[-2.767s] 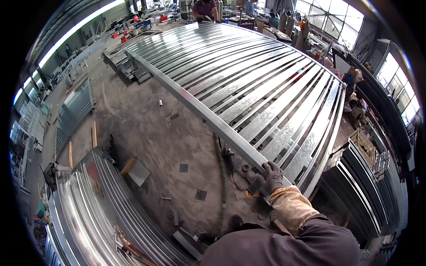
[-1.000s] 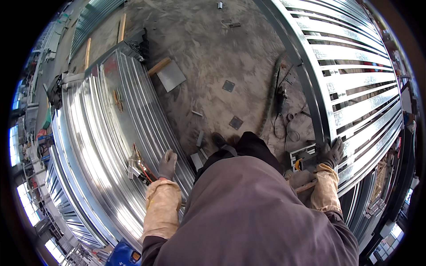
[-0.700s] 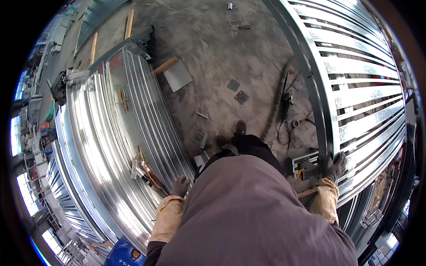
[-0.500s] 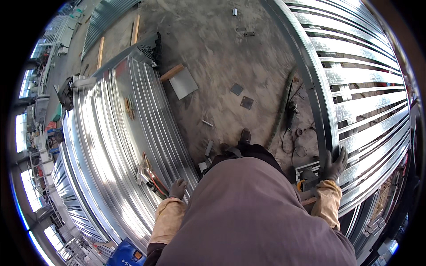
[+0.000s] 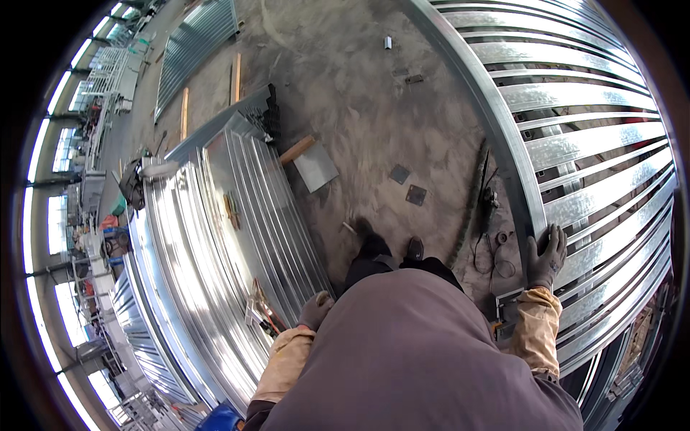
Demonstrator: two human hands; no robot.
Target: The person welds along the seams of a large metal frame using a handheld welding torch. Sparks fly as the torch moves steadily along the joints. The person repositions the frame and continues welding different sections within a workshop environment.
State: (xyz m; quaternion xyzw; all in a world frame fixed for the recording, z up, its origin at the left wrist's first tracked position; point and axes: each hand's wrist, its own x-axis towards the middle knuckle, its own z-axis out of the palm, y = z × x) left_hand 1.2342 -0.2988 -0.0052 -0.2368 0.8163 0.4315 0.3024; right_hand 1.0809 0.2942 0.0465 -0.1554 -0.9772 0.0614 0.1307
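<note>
My right hand [image 5: 546, 257], in a grey work glove with a tan cuff, lies with its fingers stretched out on the edge beam [image 5: 528, 179] of a slatted galvanised steel frame [image 5: 575, 147]. My left hand [image 5: 316, 310], gloved alike, is curled beside my body, over the near edge of a stack of shiny steel profiles [image 5: 244, 187]; I see nothing in it. Close to that hand, pliers-like clamps with reddish handles [image 5: 264, 309] lie on the stack. Farther up the stack lies a small yellowish tool [image 5: 231, 210], too small to make out.
On the floor lie two dark square plates [image 5: 415, 195], a larger grey sheet [image 5: 316, 169] with a wood block [image 5: 297, 149], and a power tool [image 5: 490, 201] with its cord near the frame. My shoes [image 5: 415, 248] stand between stack and frame. Wood strips [image 5: 185, 115] lie farther off.
The view has shifted, and one foot has moved out ahead of my body. My left hand has drawn nearer my body, away from the clamps. My right hand stays on the beam.
</note>
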